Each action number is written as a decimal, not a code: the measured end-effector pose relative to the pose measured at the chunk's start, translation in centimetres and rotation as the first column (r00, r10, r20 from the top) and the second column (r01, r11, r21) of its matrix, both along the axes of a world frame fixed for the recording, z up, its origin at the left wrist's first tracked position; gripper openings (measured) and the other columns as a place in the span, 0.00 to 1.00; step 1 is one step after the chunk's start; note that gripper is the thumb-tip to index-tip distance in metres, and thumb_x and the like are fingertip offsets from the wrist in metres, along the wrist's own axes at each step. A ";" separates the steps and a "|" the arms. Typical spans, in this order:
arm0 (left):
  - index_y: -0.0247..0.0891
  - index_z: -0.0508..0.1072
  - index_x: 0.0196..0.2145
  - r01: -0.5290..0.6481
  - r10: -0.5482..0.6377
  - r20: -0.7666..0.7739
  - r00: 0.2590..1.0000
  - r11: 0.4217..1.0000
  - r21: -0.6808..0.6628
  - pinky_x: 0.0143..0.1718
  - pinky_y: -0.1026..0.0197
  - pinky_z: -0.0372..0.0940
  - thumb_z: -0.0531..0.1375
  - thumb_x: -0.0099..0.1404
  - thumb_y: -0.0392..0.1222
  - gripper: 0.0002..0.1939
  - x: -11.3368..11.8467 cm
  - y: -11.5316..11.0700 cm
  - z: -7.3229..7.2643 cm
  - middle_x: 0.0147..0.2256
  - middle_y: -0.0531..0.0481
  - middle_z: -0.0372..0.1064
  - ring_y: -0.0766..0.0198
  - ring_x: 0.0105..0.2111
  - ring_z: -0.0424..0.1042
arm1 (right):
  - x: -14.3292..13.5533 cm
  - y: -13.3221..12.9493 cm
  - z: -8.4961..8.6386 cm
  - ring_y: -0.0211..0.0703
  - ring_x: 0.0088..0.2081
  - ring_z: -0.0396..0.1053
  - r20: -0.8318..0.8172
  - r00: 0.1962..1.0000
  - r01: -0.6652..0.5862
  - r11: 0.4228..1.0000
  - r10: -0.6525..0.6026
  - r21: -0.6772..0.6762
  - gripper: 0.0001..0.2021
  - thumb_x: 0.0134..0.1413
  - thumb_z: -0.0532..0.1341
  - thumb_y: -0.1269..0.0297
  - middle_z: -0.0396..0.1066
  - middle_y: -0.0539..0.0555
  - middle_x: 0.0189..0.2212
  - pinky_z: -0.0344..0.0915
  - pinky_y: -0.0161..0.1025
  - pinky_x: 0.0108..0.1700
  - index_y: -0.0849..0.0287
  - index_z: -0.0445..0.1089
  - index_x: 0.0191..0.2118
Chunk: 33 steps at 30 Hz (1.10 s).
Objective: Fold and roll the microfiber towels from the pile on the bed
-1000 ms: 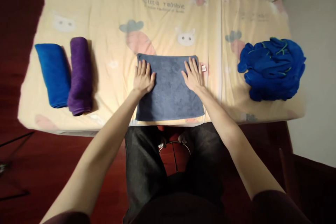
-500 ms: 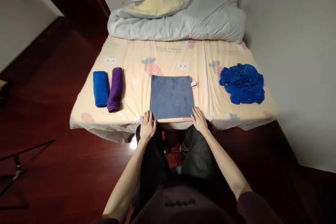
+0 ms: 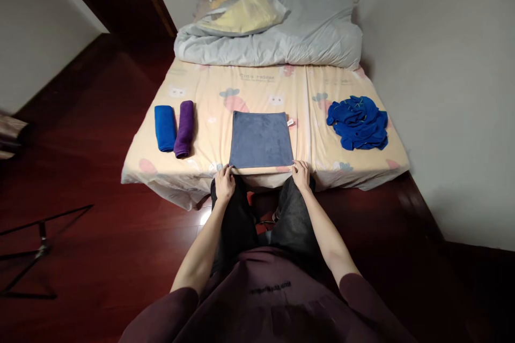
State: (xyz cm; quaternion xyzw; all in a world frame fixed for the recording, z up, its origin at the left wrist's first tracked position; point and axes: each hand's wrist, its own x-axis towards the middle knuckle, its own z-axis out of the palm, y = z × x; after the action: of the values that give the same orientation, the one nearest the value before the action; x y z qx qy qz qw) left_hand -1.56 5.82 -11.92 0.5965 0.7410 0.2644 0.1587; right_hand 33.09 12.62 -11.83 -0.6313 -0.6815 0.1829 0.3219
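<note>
A grey-blue towel (image 3: pixel 261 140) lies flat as a near-square at the front edge of the bed, with a small white tag (image 3: pixel 290 123) on its right side. My left hand (image 3: pixel 224 182) is at its near left corner, fingers curled and thumb and forefinger pinching the edge. At the near right corner my right hand (image 3: pixel 301 176) pinches the cloth in the same way, fingers bent. Both forearms reach forward over my knees. The undersides of the fingertips are hidden.
Left on the bed lie a rolled blue towel (image 3: pixel 164 128) and a rolled purple towel (image 3: pixel 184 129). A crumpled blue cloth (image 3: pixel 359 123) lies at right. Behind are a grey quilt (image 3: pixel 314 37) and yellow pillow (image 3: pixel 249 13). A black stand leg (image 3: pixel 42 246) is on the floor.
My fingers, laid out straighter at the towel's near corners before, have curled in and pinch them now. The towel stays flat in place. The camera view has shifted slightly.
</note>
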 end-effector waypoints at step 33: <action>0.36 0.80 0.48 -0.058 0.034 0.306 0.951 0.996 0.071 0.49 0.52 0.72 0.62 0.60 0.39 0.18 -3.5 3.3 -3.1 0.40 0.43 0.78 0.55 0.39 0.75 | 0.6 1.7 -1.4 0.40 0.27 0.64 -0.320 0.940 0.074 0.986 -0.119 -0.150 0.21 0.40 0.60 0.72 0.72 0.49 0.28 0.65 0.36 0.35 0.61 0.81 0.42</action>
State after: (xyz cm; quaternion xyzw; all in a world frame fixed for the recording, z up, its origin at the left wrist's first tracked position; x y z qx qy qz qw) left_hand -5.11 9.13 -15.06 0.5370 0.7103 0.3859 0.2411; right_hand 33.65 14.30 -13.26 -0.6452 -0.5727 0.3152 0.3954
